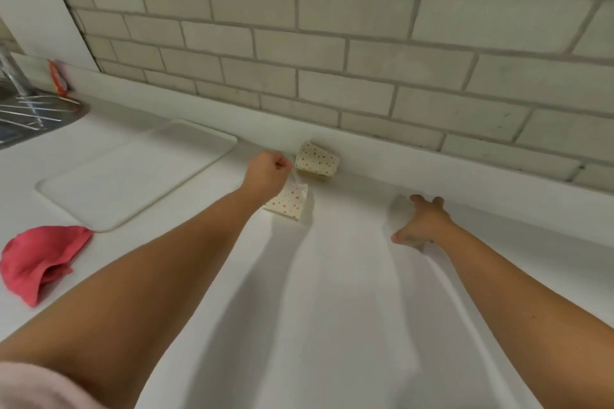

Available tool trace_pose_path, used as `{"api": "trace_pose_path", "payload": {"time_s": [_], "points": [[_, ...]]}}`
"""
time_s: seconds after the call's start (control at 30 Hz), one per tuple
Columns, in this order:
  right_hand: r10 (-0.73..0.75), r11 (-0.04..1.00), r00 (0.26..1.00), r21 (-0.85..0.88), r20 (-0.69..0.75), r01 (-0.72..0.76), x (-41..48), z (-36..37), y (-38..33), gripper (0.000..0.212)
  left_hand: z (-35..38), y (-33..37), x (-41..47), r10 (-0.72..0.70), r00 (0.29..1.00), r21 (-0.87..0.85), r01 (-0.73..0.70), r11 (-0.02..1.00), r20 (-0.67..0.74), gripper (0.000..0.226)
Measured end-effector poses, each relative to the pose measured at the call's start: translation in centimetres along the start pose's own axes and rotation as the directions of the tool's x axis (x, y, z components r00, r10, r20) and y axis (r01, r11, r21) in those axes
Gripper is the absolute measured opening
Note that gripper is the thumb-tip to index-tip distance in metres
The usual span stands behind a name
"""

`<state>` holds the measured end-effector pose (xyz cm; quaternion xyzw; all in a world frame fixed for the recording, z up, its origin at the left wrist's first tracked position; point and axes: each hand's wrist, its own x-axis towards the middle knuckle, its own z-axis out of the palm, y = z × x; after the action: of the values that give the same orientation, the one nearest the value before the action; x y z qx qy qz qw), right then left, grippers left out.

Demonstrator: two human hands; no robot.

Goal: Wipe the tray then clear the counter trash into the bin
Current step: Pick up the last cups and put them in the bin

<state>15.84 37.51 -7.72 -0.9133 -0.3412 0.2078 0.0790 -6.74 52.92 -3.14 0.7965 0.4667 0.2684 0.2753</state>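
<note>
Nearest the lens, a pink sleeve (30,385) covers the upper left arm, and both bare forearms reach out over the white counter (332,325). At the end of that arm the left hand (265,173) is curled closed, pinching something thin and pale between thumb and fingers; what it is cannot be made out. Just beneath its wrist lies a dotted paper cup (288,202) on its side. A second dotted cup (317,161) lies tipped against the base of the tiled wall (332,43), just beyond the fist. The right hand (422,226) is spread, fingers splayed, empty, low over the counter near the wall. Left of the cups sits the white tray (133,176), flat on the counter, with a crumpled pink cloth (40,259) beside its near corner. A sink (30,116) shows at far left.
</note>
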Motion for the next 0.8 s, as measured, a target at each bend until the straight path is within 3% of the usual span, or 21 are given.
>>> {"api": "trace_pose_path", "payload": {"time_s": [0.1, 0.2, 0.27, 0.4, 0.6, 0.73, 0.8], "points": [[-0.057, 0.979, 0.995, 0.189, -0.076, 0.071, 0.3, 0.8, -1.3, 0.09, 0.6, -1.3, 3.3, -0.027, 0.999, 0.106, 0.023, 0.994, 0.037, 0.032], [-0.078, 0.814, 0.96, 0.539, -0.268, 0.217, 0.5, 3.7, -2.7, 0.066, 1.7, -2.6, 5.9, -0.093, 0.987, 0.234, 0.06, 0.97, 0.135, 0.036], [-0.026, 0.719, 0.913, 0.627, -0.407, 0.3, 0.7, 5.7, -3.3, 0.055, 2.4, -3.1, 7.3, -0.101, 0.97, 0.339, 0.021, 0.941, 0.219, 0.042], [-0.057, 0.707, 0.86, 0.588, -0.507, 0.394, 1.7, 6.9, -4.1, 0.053, 3.6, -4.1, 10.5, -0.08, 0.945, 0.47, -0.083, 0.879, 0.316, 0.048], [-0.094, 0.721, 0.843, 0.547, -0.53, 0.425, 2.7, 7.1, -4.0, 0.053, 5.8, -5.2, 14.0, -0.185, 0.874, 0.635, -0.167, 0.755, 0.45, 0.059], [-0.092, 0.726, 0.851, 0.55, -0.517, 0.413, 2.8, 7.2, -4.0, 0.05, 6.1, -6.0, 14.5, 0.016, 0.9, 0.697, -0.349, 0.627, 0.436, 0.04], [-0.087, 0.729, 0.852, 0.55, -0.516, 0.407, 2.7, 7.2, -4.0, 0.049, 5.5, -5.7, 13.9, 0.133, 0.88, 0.731, -0.456, 0.507, 0.457, 0.029]]}}
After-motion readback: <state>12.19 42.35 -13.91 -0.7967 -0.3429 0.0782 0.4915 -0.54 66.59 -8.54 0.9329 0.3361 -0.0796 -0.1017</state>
